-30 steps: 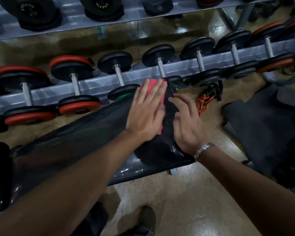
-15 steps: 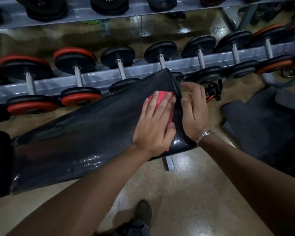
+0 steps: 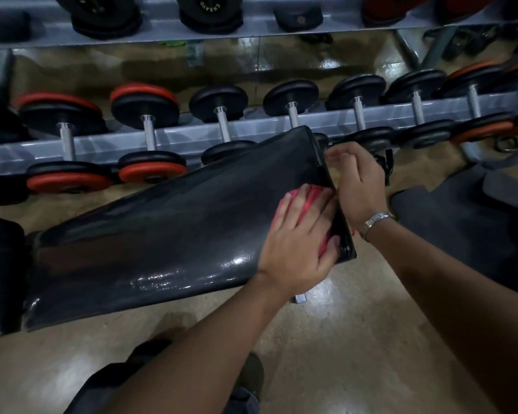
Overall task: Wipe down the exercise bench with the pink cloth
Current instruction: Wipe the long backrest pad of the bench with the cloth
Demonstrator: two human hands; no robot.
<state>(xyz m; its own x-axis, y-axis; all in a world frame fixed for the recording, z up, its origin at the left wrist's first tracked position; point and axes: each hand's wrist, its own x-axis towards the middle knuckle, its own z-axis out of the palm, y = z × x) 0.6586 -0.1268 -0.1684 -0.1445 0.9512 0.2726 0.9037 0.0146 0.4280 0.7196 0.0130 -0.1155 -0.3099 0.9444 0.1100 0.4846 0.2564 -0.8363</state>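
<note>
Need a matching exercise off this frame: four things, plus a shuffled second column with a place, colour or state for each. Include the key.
Things
1. cloth
2. bench
3. watch
4. right hand

Matches
A. on a wrist
B. black and glossy
C. pink, pressed under the flat fingers of the left hand
D. at the end of the pad, beside its edge

Pairs: 1-C, 2-B, 3-A, 4-D

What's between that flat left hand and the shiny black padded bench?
A pink cloth, pressed under the left hand onto the black padded bench; head view.
</note>
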